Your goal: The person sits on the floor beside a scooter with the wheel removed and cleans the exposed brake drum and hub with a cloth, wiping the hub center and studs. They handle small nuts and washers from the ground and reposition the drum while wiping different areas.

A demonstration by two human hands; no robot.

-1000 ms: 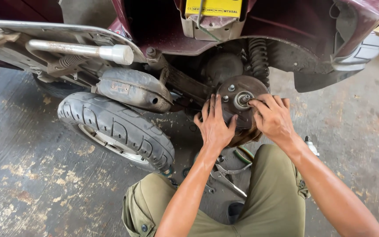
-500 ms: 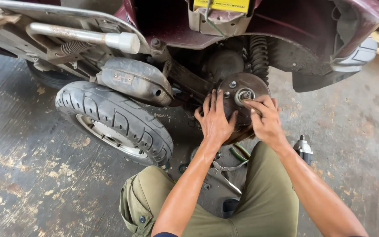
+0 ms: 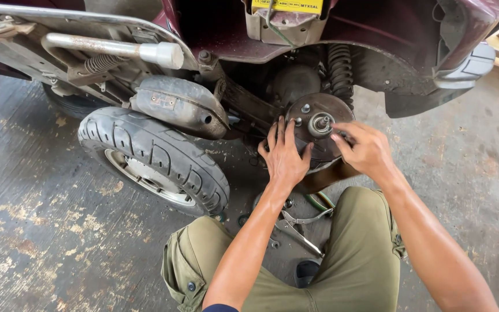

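Observation:
A rusty round brake drum hub [image 3: 313, 112] with studs and a centre axle [image 3: 321, 123] sits under the rear of a dark red scooter [image 3: 376, 29]. My left hand [image 3: 284, 156] lies flat against the hub's lower left side, fingers spread upward. My right hand [image 3: 365, 149] rests on the hub's lower right, with its fingertips just right of the axle. Whether either hand grips the drum is unclear; both press on it.
A removed wheel with its tyre [image 3: 157, 159] lies on the concrete floor at the left, beside the exhaust muffler [image 3: 180, 107]. Pliers [image 3: 301, 225] and small parts lie between my knees. A coil shock absorber [image 3: 341, 63] stands behind the hub. A kick-start lever [image 3: 116, 49] juts out at upper left.
The view has drawn closer and shifted. Both hands stay on the hub; my right hand's fingers have moved slightly around the axle.

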